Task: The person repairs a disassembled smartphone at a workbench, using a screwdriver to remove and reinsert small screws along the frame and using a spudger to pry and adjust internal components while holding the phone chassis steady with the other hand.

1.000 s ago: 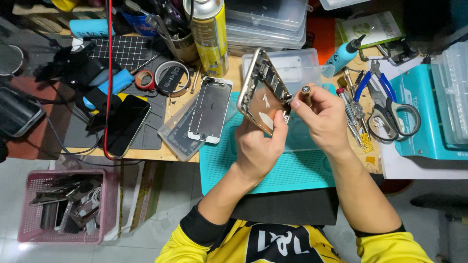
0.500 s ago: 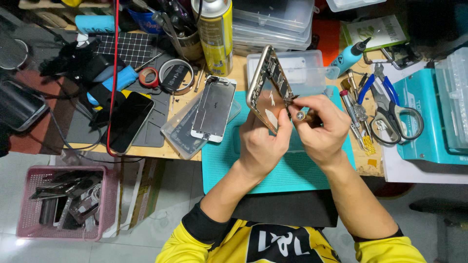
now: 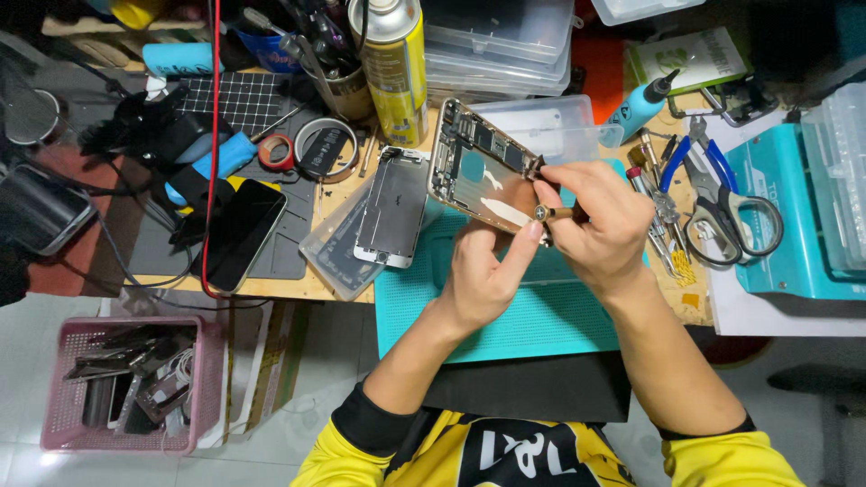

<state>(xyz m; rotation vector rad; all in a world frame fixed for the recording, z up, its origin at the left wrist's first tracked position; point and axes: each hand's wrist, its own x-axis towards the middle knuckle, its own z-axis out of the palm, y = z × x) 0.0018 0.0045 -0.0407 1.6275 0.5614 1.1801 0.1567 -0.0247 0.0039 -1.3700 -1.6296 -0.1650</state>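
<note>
My left hand [image 3: 483, 275] is up over the teal mat [image 3: 505, 316], fingers pressed against the lower edge of the opened phone housing [image 3: 483, 176], propping it tilted on its side above the bench [image 3: 271, 284]. I can see the housing's inside face toward me, circuit parts along its upper end and a pale strip across the middle. My right hand [image 3: 600, 221] sits just beside it, fingers pinched around a small brass-tipped screwdriver [image 3: 550, 214], its tip touching the housing's near edge.

To the left of the housing, a detached phone screen [image 3: 394, 206] lies flat on a clear plastic tray [image 3: 329, 252], partly on the mat's corner. Further left, a dark phone [image 3: 239, 234] rests face up on a grey work pad [image 3: 289, 248]. A yellow spray can [image 3: 394, 68] stands upright behind the screen, with a roll of tape [image 3: 320, 146] near it.

On my right, blue-handled pliers [image 3: 695, 167] and scissors [image 3: 731, 225] lie close together beside a teal machine [image 3: 785, 216]. Down on the floor to the left, a pink basket [image 3: 63, 388] holds phone parts.
</note>
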